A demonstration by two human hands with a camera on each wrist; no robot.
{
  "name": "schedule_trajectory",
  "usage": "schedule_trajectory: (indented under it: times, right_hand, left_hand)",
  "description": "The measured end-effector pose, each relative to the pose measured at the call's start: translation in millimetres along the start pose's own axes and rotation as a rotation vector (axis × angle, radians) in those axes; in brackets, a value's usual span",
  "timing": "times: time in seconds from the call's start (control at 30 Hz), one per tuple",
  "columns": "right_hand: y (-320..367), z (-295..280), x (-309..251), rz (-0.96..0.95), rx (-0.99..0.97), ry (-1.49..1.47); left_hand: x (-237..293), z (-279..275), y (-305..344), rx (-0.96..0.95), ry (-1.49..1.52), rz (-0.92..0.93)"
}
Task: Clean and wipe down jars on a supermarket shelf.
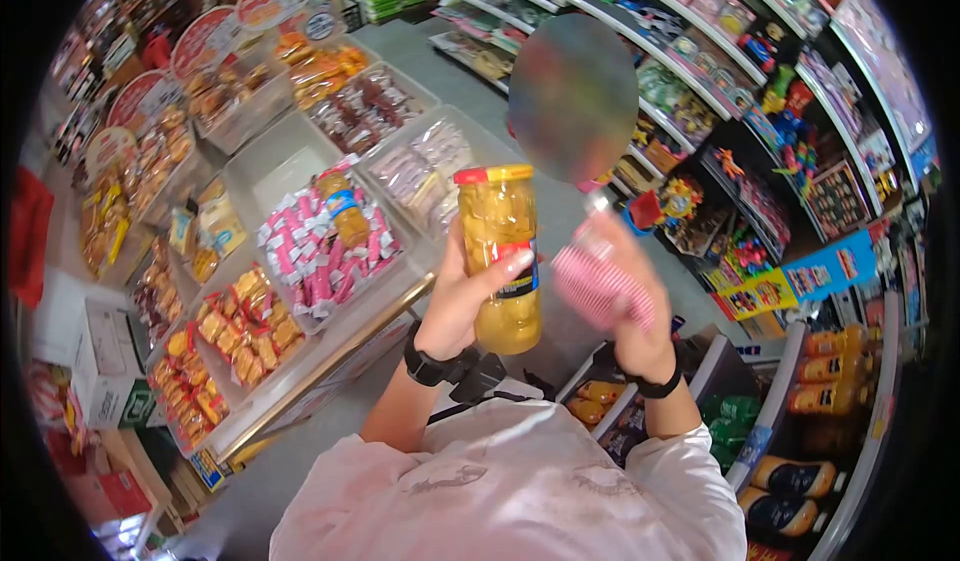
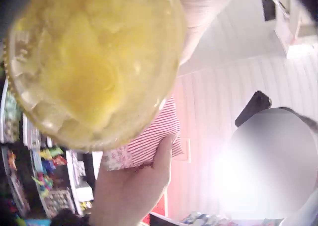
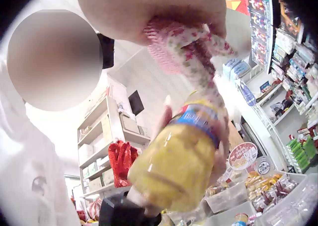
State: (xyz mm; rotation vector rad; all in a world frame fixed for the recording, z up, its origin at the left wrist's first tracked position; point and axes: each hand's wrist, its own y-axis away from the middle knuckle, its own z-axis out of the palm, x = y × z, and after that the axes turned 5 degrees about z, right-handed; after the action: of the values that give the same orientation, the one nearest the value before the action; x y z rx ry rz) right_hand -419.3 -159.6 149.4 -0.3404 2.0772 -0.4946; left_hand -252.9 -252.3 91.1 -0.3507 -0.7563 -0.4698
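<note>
In the head view my left hand [image 1: 455, 296] grips a glass jar [image 1: 508, 316] of yellow fruit upright, thumb across its dark label. The jar has a red and yellow lid. My right hand [image 1: 640, 281], blurred, holds a pink-and-white striped cloth [image 1: 598, 286] to the right of the jar. The left wrist view looks up at the jar's base [image 2: 94, 72], with the striped cloth [image 2: 159, 131] behind it. Seen from the right wrist, the cloth [image 3: 194, 59] shows a floral side and hangs right by the jar's lid end, overlapping it.
A counter on the left carries clear bins of packaged snacks. Another jar [image 1: 345, 216] lies on pink-wrapped sweets [image 1: 310, 251] in one bin. Toy shelves [image 1: 740, 181] stand at the right, with bottled drinks [image 1: 830, 371] on a lower rack near my right elbow.
</note>
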Motion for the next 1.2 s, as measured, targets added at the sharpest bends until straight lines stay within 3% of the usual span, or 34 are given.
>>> schedule_trajectory:
  times: [0.07,0.17,0.2,0.23,0.4,0.67,0.77,0.87,0.97,1.03,1.1,1.2]
  right_hand:
    - [-14.0,8.6,11.1,0.127,0.282,-0.266]
    - [-55.9,22.7,36.8,0.038,0.148,-0.207]
    - [-65.9,28.2,35.5,0.090,-0.061,-0.286]
    - [-74.6,34.6,34.6,0.142,-0.273,-0.359]
    - [-93.4,63.1,45.7,-0.164,-0.327,-0.233]
    - [-83.2,32.5,55.9,-0.178,-0.310,-0.373]
    - [-52.9,11.9,79.3,0.396,-0.059,-0.617]
    - [-45.8,27.4,116.8,0.483,0.283,-0.585]
    - [-27.5,60.8,151.6,0.801,0.280,-0.837]
    - [-21.1,84.2,152.8,0.982,0.254,-1.330]
    - [-25.1,92.7,133.6,0.925,0.128,-1.678]
    - [-25.0,101.0,150.8,0.901,0.194,-1.628]
  left_hand:
    - [16.5,-7.0,8.0,0.002,-0.104,0.013]
    - [21.9,-19.1,14.1,-0.140,-0.759,0.404]
    - [19.1,-22.1,18.8,-0.093,-0.882,0.395]
    - [16.8,-23.8,22.8,-0.051,-0.822,0.326]
    - [15.6,-46.3,31.1,0.072,-0.906,0.381]
    - [-6.3,-57.5,4.2,0.214,-1.104,0.489]
    - [-10.8,-58.3,-9.8,0.292,-0.633,0.289]
    - [-11.1,-46.1,-15.3,0.277,-0.479,0.341]
    - [-14.9,-32.9,-15.4,0.208,-0.291,0.349]
    - [-26.7,-30.0,-18.7,0.143,-0.233,0.372]
    - [-39.2,-37.6,-28.6,0.060,-0.461,0.428]
    - [-58.7,-59.3,-40.6,-0.021,-0.790,0.485]
